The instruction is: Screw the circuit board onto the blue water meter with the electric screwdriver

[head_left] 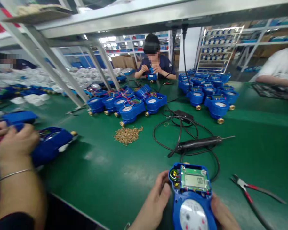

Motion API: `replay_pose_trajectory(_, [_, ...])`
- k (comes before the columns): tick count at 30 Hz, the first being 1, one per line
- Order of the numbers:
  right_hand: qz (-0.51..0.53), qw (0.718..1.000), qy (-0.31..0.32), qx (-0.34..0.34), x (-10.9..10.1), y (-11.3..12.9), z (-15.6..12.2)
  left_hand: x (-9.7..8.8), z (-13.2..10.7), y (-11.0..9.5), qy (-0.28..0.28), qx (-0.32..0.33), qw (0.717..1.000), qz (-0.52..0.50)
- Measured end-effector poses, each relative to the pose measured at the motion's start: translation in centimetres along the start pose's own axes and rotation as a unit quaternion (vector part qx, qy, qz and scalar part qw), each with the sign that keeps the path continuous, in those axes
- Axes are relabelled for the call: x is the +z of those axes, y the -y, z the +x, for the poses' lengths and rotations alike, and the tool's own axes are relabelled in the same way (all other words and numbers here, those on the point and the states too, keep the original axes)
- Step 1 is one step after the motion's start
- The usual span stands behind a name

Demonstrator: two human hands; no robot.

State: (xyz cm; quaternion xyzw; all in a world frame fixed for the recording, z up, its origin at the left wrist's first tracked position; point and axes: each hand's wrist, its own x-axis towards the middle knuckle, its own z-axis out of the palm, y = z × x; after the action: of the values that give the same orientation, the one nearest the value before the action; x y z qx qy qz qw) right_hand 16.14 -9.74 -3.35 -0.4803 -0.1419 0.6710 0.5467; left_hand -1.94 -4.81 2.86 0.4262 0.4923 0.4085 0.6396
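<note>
A blue water meter [193, 204] with its cover off lies on the green table at the bottom centre, showing a green circuit board with an LCD above a white dial. My left hand [153, 201] grips its left side, thumb against the upper housing. My right hand [223, 215] holds the lower right side, and only part of that hand shows. A black electric screwdriver [199, 142] with a coiled cable lies just beyond the meter. Red-handled pliers [252, 191] rest to its right.
A pile of small brass screws [127, 134] sits mid-table. Groups of blue meters [129, 103] [210, 92] stand further back. At the left, a co-worker's hand with a bracelet [14, 143] handles another blue meter [50, 143]. Other people sit at the far side and the right edge.
</note>
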Motion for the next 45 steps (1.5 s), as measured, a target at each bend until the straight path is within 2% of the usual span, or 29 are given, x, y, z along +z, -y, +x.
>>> replay_pose_trajectory(3, [0.08, 0.995, 0.056, 0.007, 1.8, 0.4, -0.4, 0.7, -0.3, 1.1, -0.027, -0.024, 0.997, -0.07])
replay_pose_trajectory(6, [0.118, 0.99, 0.074, 0.019, 3.2, 1.2, -1.0, 1.8, -0.6, 1.4, -0.048, -0.064, 0.992, -0.095])
replay_pose_trajectory(9, [0.121, 0.991, 0.063, 0.009, 3.6, 1.4, -1.8, 3.0, -0.9, 1.5, -0.048, -0.087, 0.986, -0.137])
replay_pose_trajectory(13, [0.142, 0.989, 0.027, -0.001, 3.4, 0.3, -3.1, 4.3, -1.9, 2.3, -0.038, -0.076, 0.972, -0.22])
replay_pose_trajectory(17, [0.173, 0.984, 0.004, -0.034, 2.8, -0.6, -4.6, 4.7, -3.3, 3.3, -0.035, -0.045, 0.978, -0.203])
replay_pose_trajectory(22, [0.177, 0.98, 0.028, -0.09, 2.4, -0.7, -5.8, 5.1, -4.4, 3.3, 0.014, 0.007, 0.977, -0.211])
replay_pose_trajectory(28, [0.187, 0.97, 0.083, -0.129, 2.3, -0.4, -6.4, 5.5, -5.0, 3.0, 0.101, 0.028, 0.952, -0.286])
replay_pose_trajectory(30, [0.191, 0.969, 0.089, -0.132, 2.1, -0.5, -6.4, 5.5, -5.0, 3.2, 0.111, 0.045, 0.948, -0.296])
replay_pose_trajectory(36, [0.186, 0.972, 0.074, -0.126, 1.3, -0.7, -5.7, 4.5, -3.7, 5.1, 0.076, 0.065, 0.968, -0.231])
replay_pose_trajectory(41, [0.158, 0.984, 0.058, -0.06, 0.8, 0.0, -4.5, 4.0, -2.4, 6.4, 0.015, -0.015, 0.99, -0.136])
replay_pose_trajectory(45, [0.168, 0.985, 0.047, -0.01, 0.8, 1.0, -3.9, 4.7, -1.8, 5.7, 0.024, -0.054, 0.992, -0.109])
